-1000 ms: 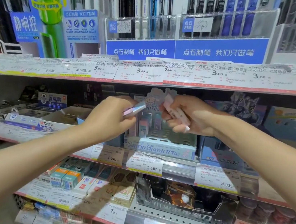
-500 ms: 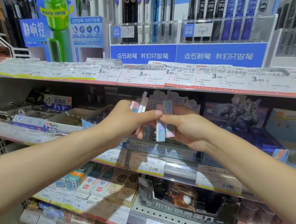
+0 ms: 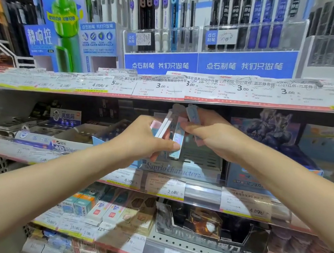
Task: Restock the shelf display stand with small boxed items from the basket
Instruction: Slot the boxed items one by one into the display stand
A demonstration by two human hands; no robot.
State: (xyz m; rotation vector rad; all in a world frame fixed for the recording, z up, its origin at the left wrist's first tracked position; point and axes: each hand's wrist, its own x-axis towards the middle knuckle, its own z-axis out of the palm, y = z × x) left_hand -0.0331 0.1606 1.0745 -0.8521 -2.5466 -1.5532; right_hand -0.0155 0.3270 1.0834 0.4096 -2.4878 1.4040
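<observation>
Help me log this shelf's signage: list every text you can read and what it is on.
"点石制笔 我们只做笔": blue pen rack banners
"静响控": green pen display card
"Sanrio characters": display stand below both hands
"M&G": white box
"3.00", "5.00", "2.72": upper price tags
"4.0元", "2.0元": middle price tags
Small boxed items, tag fine print: too blurred.

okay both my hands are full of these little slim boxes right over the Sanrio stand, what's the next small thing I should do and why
Probably lower the iridescent box straight down into the Sanrio stand. Your left hand and right hand both grip boxes, this one already stands upright with its bottom end just above the stand's empty slots, so it looks like the shortest move.
</observation>
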